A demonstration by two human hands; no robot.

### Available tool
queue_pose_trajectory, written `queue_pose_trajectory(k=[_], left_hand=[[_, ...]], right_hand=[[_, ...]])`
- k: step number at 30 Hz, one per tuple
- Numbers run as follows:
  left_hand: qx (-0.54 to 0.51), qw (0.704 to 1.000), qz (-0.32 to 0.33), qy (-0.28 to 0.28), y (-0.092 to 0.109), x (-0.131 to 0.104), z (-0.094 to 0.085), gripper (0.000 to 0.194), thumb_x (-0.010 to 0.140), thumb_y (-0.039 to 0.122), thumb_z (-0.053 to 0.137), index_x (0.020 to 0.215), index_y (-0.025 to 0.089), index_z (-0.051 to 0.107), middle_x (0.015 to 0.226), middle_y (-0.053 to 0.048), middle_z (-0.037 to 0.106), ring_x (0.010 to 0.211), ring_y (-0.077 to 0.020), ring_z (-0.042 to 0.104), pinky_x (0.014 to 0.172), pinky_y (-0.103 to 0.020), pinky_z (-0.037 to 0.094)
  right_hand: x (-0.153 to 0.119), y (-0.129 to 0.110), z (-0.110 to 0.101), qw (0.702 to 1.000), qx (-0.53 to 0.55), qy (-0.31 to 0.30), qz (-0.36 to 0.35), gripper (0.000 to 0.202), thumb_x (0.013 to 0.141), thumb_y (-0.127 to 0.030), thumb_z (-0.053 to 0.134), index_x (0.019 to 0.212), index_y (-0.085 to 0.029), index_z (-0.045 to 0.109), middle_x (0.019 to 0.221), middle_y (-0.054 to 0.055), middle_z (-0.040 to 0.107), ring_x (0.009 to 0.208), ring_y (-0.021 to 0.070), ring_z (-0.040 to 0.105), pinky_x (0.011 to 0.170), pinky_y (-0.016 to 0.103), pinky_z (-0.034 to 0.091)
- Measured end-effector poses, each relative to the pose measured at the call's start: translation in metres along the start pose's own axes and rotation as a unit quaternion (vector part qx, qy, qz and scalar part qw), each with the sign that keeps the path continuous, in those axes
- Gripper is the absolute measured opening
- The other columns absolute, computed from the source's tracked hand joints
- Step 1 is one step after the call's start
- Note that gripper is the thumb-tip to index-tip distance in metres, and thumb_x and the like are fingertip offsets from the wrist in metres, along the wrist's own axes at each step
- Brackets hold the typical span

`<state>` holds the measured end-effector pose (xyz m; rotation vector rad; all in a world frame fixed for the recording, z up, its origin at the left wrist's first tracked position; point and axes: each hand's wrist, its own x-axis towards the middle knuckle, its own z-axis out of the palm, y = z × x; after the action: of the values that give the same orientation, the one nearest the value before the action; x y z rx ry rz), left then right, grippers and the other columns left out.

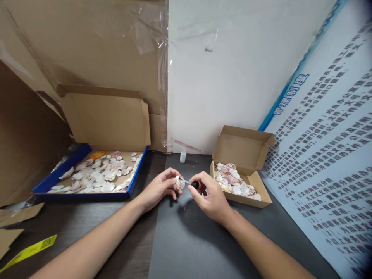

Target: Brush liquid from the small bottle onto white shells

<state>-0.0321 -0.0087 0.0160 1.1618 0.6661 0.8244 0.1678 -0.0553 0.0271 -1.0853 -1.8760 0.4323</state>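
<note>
In the middle of the head view, my left hand (162, 188) pinches a small whitish scallop shell (179, 183) between thumb and fingers. A dark spot shows near the shell's upper edge. My right hand (209, 195) grips a black-capped applicator brush (195, 185), whose thin pale stem points left. Its tip meets the shell or lies just in front of it; I cannot tell which. Behind both hands stands a small translucent bottle (183, 156), upright near the back wall.
On the left, a blue-edged cardboard box (137, 172) with a raised lid holds many loose shells. A smaller cardboard box (263, 186) on the right holds more shells. A yellow strip (31, 251) lies front left. Cardboard, a white panel (221, 77) and a printed poster (328, 155) enclose the table.
</note>
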Motion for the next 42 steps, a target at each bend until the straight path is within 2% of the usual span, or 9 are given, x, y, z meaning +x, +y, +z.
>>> queue_pose_trajectory(k=[3, 9, 13, 17, 21, 25, 33, 38, 42], left_hand=[[0.002, 1.000, -0.005, 0.006, 0.0019, -0.0005, 0.0015, 0.026, 0.087, 0.034, 0.064, 0.101, 0.016, 0.053, 0.087, -0.005, 0.061, 0.072, -0.0154, 0.064, 0.052, -0.019, 0.049], [-0.004, 1.000, -0.011, 0.012, 0.0037, -0.0009, 0.0033, 0.022, 0.086, 0.031, 0.063, 0.098, 0.016, 0.052, 0.085, -0.004, 0.062, 0.068, -0.0139, 0.064, 0.050, -0.018, 0.046], [-0.006, 1.000, -0.015, 0.015, 0.0030, -0.0002, 0.0024, 0.021, 0.086, 0.029, 0.063, 0.099, 0.017, 0.052, 0.085, -0.004, 0.062, 0.068, -0.0141, 0.064, 0.049, -0.017, 0.047], [-0.003, 1.000, -0.014, 0.016, 0.0017, 0.0008, 0.0023, 0.021, 0.085, 0.030, 0.063, 0.098, 0.017, 0.053, 0.083, -0.004, 0.062, 0.067, -0.0148, 0.064, 0.048, -0.019, 0.049], [-0.001, 1.000, -0.015, 0.026, 0.0017, 0.0012, 0.0037, 0.022, 0.085, 0.031, 0.064, 0.098, 0.017, 0.053, 0.085, -0.004, 0.063, 0.068, -0.0153, 0.064, 0.049, -0.020, 0.050], [-0.003, 0.999, -0.022, 0.034, 0.0033, 0.0014, 0.0049, 0.022, 0.084, 0.031, 0.065, 0.097, 0.017, 0.053, 0.082, -0.003, 0.062, 0.065, -0.0139, 0.062, 0.047, -0.018, 0.047], [-0.015, 0.998, -0.038, 0.044, 0.0062, -0.0004, 0.0064, 0.022, 0.082, 0.029, 0.064, 0.097, 0.018, 0.053, 0.079, -0.002, 0.061, 0.062, -0.0113, 0.060, 0.047, -0.015, 0.042], [-0.018, 0.998, -0.044, 0.051, 0.0065, 0.0001, 0.0065, 0.021, 0.083, 0.029, 0.063, 0.097, 0.018, 0.054, 0.078, -0.002, 0.061, 0.059, -0.0106, 0.058, 0.046, -0.015, 0.040], [-0.023, 0.997, -0.042, 0.053, 0.0062, 0.0001, 0.0065, 0.021, 0.082, 0.029, 0.064, 0.097, 0.018, 0.055, 0.077, -0.002, 0.061, 0.058, -0.0106, 0.058, 0.046, -0.016, 0.039]], right_hand=[[-0.0006, 0.0003, -0.0001, 1.000, 0.001, -0.030, 0.008, 0.003, 0.084, -0.018, 0.060, 0.084, -0.019, 0.057, 0.072, -0.002, 0.054, 0.059, 0.0103, 0.047, 0.057, 0.023, 0.039], [-0.0001, 0.0009, 0.0003, 1.000, -0.002, -0.010, 0.010, 0.006, 0.086, -0.021, 0.059, 0.091, -0.019, 0.059, 0.078, -0.001, 0.054, 0.061, 0.0101, 0.048, 0.058, 0.023, 0.040], [0.0007, 0.0002, -0.0007, 1.000, -0.008, -0.011, 0.022, 0.006, 0.083, -0.017, 0.058, 0.081, -0.019, 0.054, 0.071, -0.003, 0.051, 0.058, 0.0094, 0.045, 0.056, 0.022, 0.038], [0.0004, -0.0001, -0.0012, 1.000, -0.002, -0.005, 0.015, 0.003, 0.085, -0.020, 0.059, 0.087, -0.019, 0.057, 0.076, -0.002, 0.053, 0.059, 0.0093, 0.046, 0.057, 0.022, 0.039], [0.0011, 0.0011, -0.0011, 0.999, -0.019, 0.000, 0.032, 0.004, 0.084, -0.017, 0.057, 0.081, -0.019, 0.055, 0.072, -0.003, 0.051, 0.058, 0.0095, 0.044, 0.055, 0.023, 0.037], [0.0010, 0.0023, -0.0003, 0.999, 0.002, 0.005, 0.042, 0.008, 0.084, -0.021, 0.058, 0.092, -0.019, 0.056, 0.072, -0.003, 0.049, 0.056, 0.0095, 0.044, 0.054, 0.022, 0.038], [-0.0009, 0.0040, 0.0007, 0.999, 0.013, 0.006, 0.052, 0.011, 0.085, -0.022, 0.058, 0.094, -0.020, 0.052, 0.071, -0.004, 0.046, 0.057, 0.0097, 0.044, 0.055, 0.022, 0.038], [-0.0006, 0.0030, -0.0005, 0.998, 0.001, -0.042, 0.043, 0.009, 0.084, -0.022, 0.060, 0.090, -0.020, 0.053, 0.071, -0.004, 0.050, 0.058, 0.0099, 0.046, 0.055, 0.023, 0.039], [-0.0001, 0.0008, -0.0009, 0.999, 0.002, -0.016, 0.034, 0.009, 0.086, -0.024, 0.059, 0.091, -0.019, 0.054, 0.074, -0.003, 0.052, 0.058, 0.0097, 0.048, 0.056, 0.023, 0.040]])
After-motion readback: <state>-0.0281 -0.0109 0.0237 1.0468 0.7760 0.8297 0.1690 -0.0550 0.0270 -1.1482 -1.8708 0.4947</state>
